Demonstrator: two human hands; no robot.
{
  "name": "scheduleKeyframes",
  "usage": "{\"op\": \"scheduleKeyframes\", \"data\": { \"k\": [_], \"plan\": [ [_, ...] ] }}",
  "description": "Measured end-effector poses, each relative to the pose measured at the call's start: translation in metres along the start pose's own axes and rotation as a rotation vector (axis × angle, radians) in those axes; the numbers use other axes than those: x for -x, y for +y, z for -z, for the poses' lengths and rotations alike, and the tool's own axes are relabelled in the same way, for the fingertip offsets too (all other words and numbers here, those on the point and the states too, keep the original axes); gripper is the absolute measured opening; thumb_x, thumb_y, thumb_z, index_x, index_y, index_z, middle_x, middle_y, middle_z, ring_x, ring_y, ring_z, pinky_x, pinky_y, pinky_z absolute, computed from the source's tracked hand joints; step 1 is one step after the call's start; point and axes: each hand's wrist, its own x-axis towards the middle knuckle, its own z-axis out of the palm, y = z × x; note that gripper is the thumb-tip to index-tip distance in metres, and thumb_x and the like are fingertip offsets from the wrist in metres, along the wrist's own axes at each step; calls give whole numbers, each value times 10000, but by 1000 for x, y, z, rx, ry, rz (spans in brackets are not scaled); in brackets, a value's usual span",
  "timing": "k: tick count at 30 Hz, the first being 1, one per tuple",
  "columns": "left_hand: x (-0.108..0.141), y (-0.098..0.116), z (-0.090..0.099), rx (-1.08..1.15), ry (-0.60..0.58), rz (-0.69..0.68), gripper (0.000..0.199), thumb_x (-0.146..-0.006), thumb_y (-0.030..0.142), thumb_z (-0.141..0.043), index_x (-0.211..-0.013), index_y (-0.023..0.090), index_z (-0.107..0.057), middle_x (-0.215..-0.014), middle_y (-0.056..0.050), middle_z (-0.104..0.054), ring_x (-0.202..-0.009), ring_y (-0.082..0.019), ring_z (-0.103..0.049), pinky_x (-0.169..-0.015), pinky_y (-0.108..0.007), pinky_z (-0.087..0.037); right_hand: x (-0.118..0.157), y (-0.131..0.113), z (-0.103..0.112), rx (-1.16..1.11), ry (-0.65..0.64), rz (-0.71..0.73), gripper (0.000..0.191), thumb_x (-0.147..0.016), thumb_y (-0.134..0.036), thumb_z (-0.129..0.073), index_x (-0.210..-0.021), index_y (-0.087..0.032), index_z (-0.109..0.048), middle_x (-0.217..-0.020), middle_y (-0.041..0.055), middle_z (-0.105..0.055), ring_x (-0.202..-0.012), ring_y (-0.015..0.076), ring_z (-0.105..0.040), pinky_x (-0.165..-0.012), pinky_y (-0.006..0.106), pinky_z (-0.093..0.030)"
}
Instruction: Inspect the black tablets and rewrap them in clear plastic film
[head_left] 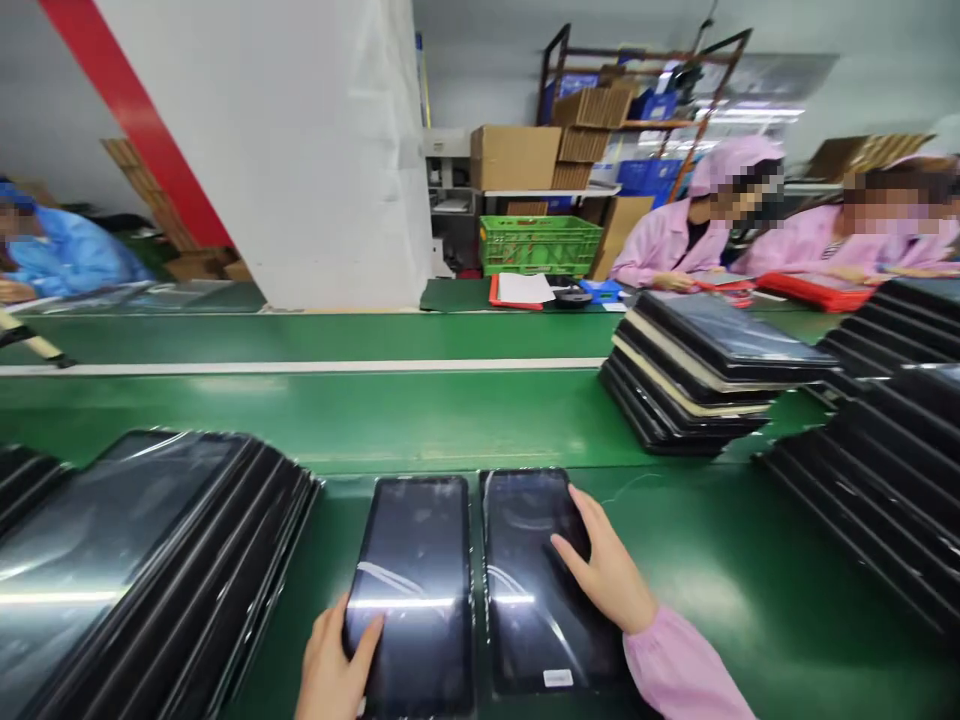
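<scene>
Two black, glossy tablet-like panels in clear film lie side by side on the green work surface. My left hand grips the lower left edge of the left panel, its thumb on the screen and its fingers at the side. On the right panel, which has a small white label near its bottom edge, my right hand holds the upper right side, thumb over the screen and fingers along the edge. A narrow gap separates the panels.
Stacks of similar panels stand at the left, at the back right and at the far right. Across the green bench, people in pink and blue clothing sit working. A green crate stands behind, near a white pillar.
</scene>
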Motion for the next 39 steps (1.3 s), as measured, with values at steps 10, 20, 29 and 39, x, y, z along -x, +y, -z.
{"op": "scheduleKeyframes", "data": {
  "k": [10, 20, 29, 39],
  "plan": [
    [16, 12, 10, 220, -206, 39, 630, -847, 558, -488, -1343, 173, -543, -1350, -149, -586, -1321, -322, -508, -1126, -502, -403, -135, -57, -68, 43, -377, 236, 282, -901, -332, -684, -1121, -157, -704, -1135, 131, -722, -1076, 276, -678, -993, 492, -516],
    [37, -20, 1, 146, -44, -10, 484, -805, 411, -559, -1220, 195, -681, -949, -76, -639, -786, -231, -611, -845, -423, -533, -137, -60, -92, -93, -290, 99, 177, -857, -350, -639, -930, -260, -774, -1010, 56, -767, -949, 304, -721, -823, 441, -578],
    [29, -23, 8, 87, -48, -22, 475, -708, 341, -629, -1167, 253, -710, -973, -68, -709, -874, -275, -654, -950, -487, -448, -135, -66, -87, -344, -293, 85, 366, -830, -588, -610, -776, -254, -749, -1144, 100, -744, -1245, 385, -583, -1122, 584, -379],
    [30, -29, 9, -45, -132, -120, 638, -632, 257, -590, -1269, 249, -629, -1073, -80, -697, -953, -303, -651, -961, -519, -409, -137, -49, -51, -837, -564, -221, 446, -761, -616, -763, -725, -191, -635, -759, 114, -757, -783, 266, -739, -795, 405, -598]
  ]
}}
